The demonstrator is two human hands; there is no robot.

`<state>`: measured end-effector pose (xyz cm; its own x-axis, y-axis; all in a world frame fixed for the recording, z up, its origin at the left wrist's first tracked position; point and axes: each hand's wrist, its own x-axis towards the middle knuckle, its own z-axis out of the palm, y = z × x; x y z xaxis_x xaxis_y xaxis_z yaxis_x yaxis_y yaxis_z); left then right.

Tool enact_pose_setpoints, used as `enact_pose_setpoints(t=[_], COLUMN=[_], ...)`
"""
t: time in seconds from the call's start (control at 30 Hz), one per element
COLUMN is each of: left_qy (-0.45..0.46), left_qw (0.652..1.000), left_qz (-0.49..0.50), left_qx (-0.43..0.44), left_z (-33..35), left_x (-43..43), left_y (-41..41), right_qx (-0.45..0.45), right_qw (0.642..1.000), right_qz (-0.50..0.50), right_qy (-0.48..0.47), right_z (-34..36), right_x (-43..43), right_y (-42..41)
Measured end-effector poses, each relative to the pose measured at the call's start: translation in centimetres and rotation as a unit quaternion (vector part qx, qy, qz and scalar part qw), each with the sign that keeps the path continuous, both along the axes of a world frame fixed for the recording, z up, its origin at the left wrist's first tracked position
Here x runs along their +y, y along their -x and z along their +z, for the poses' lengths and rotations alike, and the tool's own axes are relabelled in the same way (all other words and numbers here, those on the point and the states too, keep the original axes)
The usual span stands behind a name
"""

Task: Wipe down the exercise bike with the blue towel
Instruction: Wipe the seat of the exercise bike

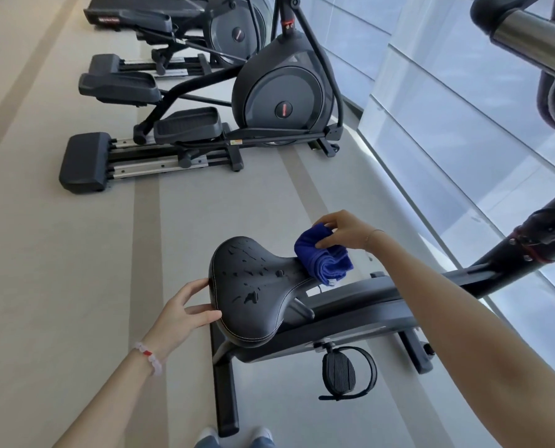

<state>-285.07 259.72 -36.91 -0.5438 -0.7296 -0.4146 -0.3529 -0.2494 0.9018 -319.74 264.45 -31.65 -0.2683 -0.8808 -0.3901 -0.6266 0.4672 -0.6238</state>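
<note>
No text is legible (red logos (283, 110) blur).

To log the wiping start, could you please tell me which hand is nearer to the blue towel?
Right. The right hand grips the bunched blue towel at the narrow nose of the saddle; the left hand touches its wide rear edge, apart from the towel.

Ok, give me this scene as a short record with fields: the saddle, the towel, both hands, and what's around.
saddle: black, water drops on top
blue towel: bunched, at the saddle's narrow end
left hand: fingers touch the saddle's wide end
right hand: grips the blue towel
pedal: strapped, below the saddle
beyond: elliptical trainers on the floor
</note>
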Motion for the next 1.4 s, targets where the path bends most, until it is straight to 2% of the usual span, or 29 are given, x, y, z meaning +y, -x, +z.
enact_pose_setpoints(t=[0.3, 0.43, 0.6, 0.7, 0.8, 0.97, 1.03, 1.4], left_qy=[-0.018, -0.02, -0.021, -0.023, -0.03, -0.035, -0.039, -0.039], left_qw=[0.999, 0.999, 0.999, 0.999, 0.999, 0.999, 0.999, 0.999], left_qz=[-0.043, -0.047, -0.035, -0.036, -0.036, -0.037, -0.031, -0.034], left_qx=[-0.017, 0.0, 0.001, 0.008, 0.017, 0.01, 0.014, 0.011], left_z=[-0.1, -0.5, -0.9, -1.1, -1.4, -2.0, -2.0, -1.4], left_x=[-0.9, -1.1, -1.2, -1.2, -1.2, -1.0, -0.8, -0.7], left_y=[-0.1, -0.2, -0.2, -0.3, -0.4, -0.6, -0.7, -0.3], right_qx=[-0.043, -0.063, -0.137, -0.168, -0.159, -0.081, -0.065, -0.086], right_qw=[0.998, 0.998, 0.986, 0.979, 0.983, 0.995, 0.995, 0.996], right_qz=[-0.023, -0.017, -0.096, -0.106, -0.084, 0.055, 0.079, 0.027], right_qy=[-0.032, -0.014, 0.027, 0.04, 0.046, 0.028, 0.022, 0.02], right_z=[-0.9, -1.5, -3.3, -3.4, -2.8, -1.7, -1.3, -1.0], right_x=[-2.0, -3.9, -5.2, -6.4, -8.9, -12.9, -13.3, -8.3], right_y=[-0.3, -3.2, -4.9, -6.1, -7.4, -10.1, -10.6, -6.3])
